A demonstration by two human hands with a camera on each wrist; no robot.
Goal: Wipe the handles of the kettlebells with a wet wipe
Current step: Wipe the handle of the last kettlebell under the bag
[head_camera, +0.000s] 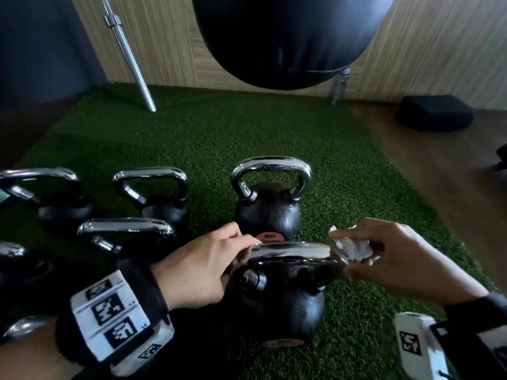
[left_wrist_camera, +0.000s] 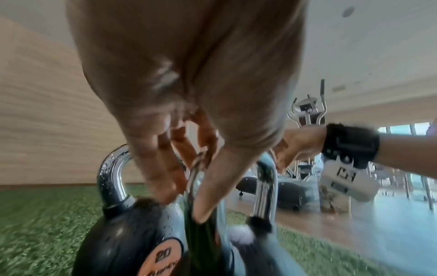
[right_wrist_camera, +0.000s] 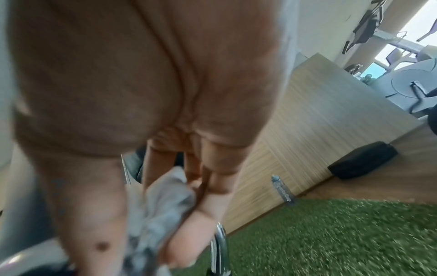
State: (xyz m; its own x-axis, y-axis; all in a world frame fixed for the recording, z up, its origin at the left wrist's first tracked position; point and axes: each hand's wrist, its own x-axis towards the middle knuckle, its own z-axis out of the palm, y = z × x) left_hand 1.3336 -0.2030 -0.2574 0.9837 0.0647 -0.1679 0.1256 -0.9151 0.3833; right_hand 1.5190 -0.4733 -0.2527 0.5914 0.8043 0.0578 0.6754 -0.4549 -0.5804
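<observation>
A black kettlebell (head_camera: 285, 305) stands nearest me on the turf, and its chrome handle (head_camera: 290, 252) lies crosswise. My left hand (head_camera: 238, 253) grips the handle's left end, fingers over the top and thumb below; the left wrist view shows those fingers (left_wrist_camera: 165, 177) curled round the bar (left_wrist_camera: 192, 175). At the bar's right end my right hand (head_camera: 359, 256) pinches a crumpled white wet wipe (head_camera: 351, 249) against the metal. The wipe (right_wrist_camera: 160, 205) is bunched between thumb and fingers in the right wrist view. Behind stands a second kettlebell (head_camera: 269, 212), marked 20 (left_wrist_camera: 163, 255), with a droplet-covered handle (head_camera: 271, 163).
Several more chrome-handled kettlebells (head_camera: 153, 193) crowd the turf (head_camera: 192, 138) on the left. A black punching bag (head_camera: 279, 37) hangs ahead, and a barbell (head_camera: 129, 56) leans on the wooden wall. A black pad (head_camera: 436, 112) lies at the right on the wood floor. A water bottle (right_wrist_camera: 282, 190) stands by the wall.
</observation>
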